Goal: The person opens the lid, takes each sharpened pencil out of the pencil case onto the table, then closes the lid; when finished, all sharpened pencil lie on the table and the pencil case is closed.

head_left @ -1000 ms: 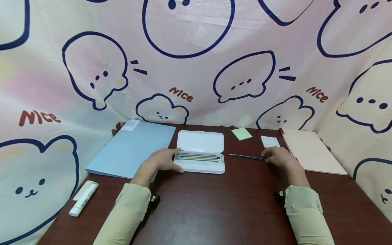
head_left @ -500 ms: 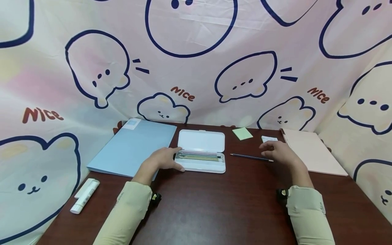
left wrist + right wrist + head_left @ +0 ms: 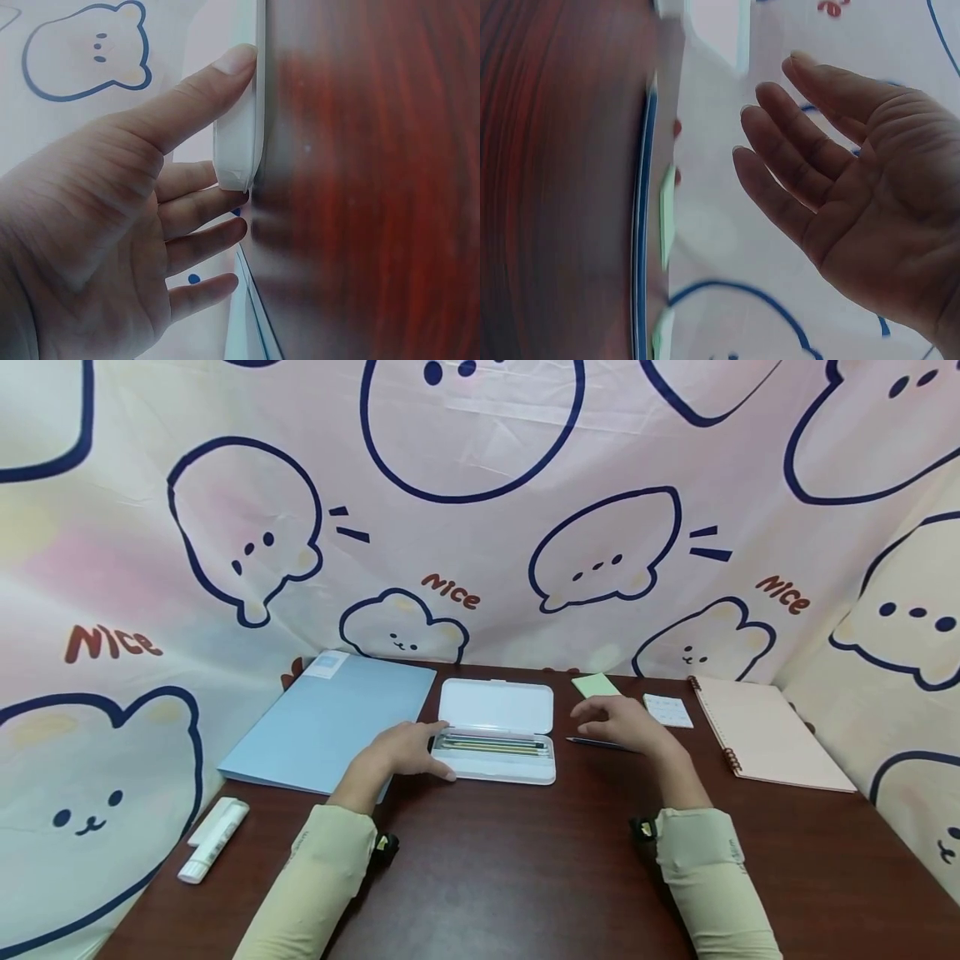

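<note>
My left hand (image 3: 402, 750) holds the left end of an opened white pencil case (image 3: 495, 767), thumb at its front edge and fingers at its end and far side. In the left wrist view the thumb (image 3: 236, 61) touches the case's wall (image 3: 237, 142). Several pencils (image 3: 491, 744) lie in the case's rear part, and its lid (image 3: 495, 706) is tipped back. My right hand (image 3: 618, 723) hovers above a dark blue pencil (image 3: 595, 742) on the table, partly covering it. The right wrist view shows the hand (image 3: 855, 172) apart from the pencil (image 3: 640, 225), holding nothing.
A blue folder (image 3: 337, 722) lies left of the case. A glue stick (image 3: 213, 852) beside a white block (image 3: 213, 821) sits at the left edge. Green sticky notes (image 3: 596, 684), a white notepad (image 3: 667, 711) and a spiral notebook (image 3: 772, 727) lie at the back right.
My right hand has let go of the pencil's right end, lifted, and moved left over the pencil. The pencil stays on the table. My left hand remains at the case.
</note>
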A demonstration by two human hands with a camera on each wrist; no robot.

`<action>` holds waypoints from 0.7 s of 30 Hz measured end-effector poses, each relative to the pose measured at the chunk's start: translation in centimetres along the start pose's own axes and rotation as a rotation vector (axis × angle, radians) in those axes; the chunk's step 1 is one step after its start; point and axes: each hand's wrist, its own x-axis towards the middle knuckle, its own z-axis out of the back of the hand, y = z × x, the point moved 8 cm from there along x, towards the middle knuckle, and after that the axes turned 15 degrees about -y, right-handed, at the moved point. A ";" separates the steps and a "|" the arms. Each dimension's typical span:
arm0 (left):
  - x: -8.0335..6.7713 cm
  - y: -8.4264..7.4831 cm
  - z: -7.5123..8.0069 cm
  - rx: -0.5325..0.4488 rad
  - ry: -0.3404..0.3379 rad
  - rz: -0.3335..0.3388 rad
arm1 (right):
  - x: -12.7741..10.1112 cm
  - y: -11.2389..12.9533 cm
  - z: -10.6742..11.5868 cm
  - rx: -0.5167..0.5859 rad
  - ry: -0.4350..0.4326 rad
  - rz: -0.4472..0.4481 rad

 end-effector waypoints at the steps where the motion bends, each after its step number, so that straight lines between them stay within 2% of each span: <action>1: 0.0 0.0 -0.1 -0.001 0.000 0.000 | 0.2 0.5 -0.6 0.003 0.010 0.001; 6: -0.2 0.0 -0.2 -0.012 0.006 0.020 | 1.0 3.1 -3.3 0.022 0.053 0.008; 9: -0.2 -0.1 -0.3 -0.014 0.008 0.030 | 1.3 4.7 -5.0 0.005 0.082 0.043; 15: -0.2 -0.1 -0.2 -0.014 0.005 0.026 | 1.0 7.1 -8.5 -0.062 0.198 0.139; 21: -0.1 -0.1 0.0 -0.014 0.000 0.017 | 0.6 7.5 -9.1 -0.093 0.206 0.152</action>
